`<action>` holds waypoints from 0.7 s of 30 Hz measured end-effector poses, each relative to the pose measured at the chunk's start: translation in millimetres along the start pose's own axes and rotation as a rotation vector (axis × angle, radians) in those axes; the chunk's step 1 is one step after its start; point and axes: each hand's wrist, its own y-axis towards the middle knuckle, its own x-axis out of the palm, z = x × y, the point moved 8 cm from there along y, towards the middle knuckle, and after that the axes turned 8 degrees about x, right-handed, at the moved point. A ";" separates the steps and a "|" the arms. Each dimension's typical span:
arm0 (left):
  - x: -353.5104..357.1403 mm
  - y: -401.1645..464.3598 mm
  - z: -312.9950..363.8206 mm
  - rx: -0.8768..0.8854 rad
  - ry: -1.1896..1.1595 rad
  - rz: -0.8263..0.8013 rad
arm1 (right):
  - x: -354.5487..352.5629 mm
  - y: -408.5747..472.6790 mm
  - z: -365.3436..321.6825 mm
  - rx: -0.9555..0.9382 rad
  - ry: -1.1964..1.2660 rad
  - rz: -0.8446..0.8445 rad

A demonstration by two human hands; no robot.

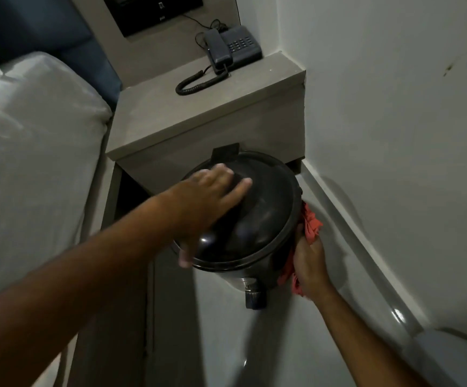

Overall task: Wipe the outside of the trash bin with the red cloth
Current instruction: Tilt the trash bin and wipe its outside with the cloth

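Note:
A round black trash bin [263, 216] with a domed lid and a foot pedal stands on the floor in front of the nightstand. My left hand [210, 202] lies spread flat on the lid, fingers apart, thumb over the near rim. My right hand [309, 263] presses the bunched red cloth [311, 223] against the bin's right outer side; part of the cloth is hidden behind the bin and under my palm.
A grey nightstand [204, 113] with a dark corded phone [232, 47] stands just behind the bin. A bed with white linen [28, 152] fills the left. The white wall [394, 107] and its skirting run close along the right. Grey floor lies in front.

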 end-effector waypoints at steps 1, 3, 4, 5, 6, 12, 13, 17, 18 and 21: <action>17.1 -7.5 -7.0 -0.024 0.040 -0.053 | -0.2 -0.1 1.8 0.010 0.001 0.004; 36.9 -15.0 -5.6 -0.032 -0.013 -0.051 | 4.4 -1.6 0.1 0.004 0.038 -0.005; 39.1 -17.0 -1.6 -0.022 -0.010 -0.034 | 7.7 -2.5 -3.5 -0.011 0.083 -0.023; 37.5 -17.6 3.5 -0.021 0.005 -0.014 | 9.2 -3.0 -7.8 -0.028 0.126 -0.027; 33.1 -16.0 8.9 -0.045 0.013 0.019 | 6.7 -1.8 -12.4 -0.052 0.155 -0.010; -4.3 -4.6 46.0 -0.027 -0.068 0.362 | -18.8 9.0 -42.4 -0.185 0.034 0.142; 1.2 -8.3 47.2 0.060 -0.015 0.375 | -18.3 10.0 -44.4 -0.193 0.020 0.126; 34.6 -14.8 43.7 0.068 -0.060 0.283 | -18.6 9.6 -42.2 -0.208 0.055 0.120; 35.2 -13.1 46.7 0.050 -0.090 0.293 | -17.3 8.3 -40.4 -0.212 0.054 0.130; 11.2 -17.3 34.3 0.018 -0.183 0.401 | -11.5 2.9 -43.3 -0.232 -0.008 0.166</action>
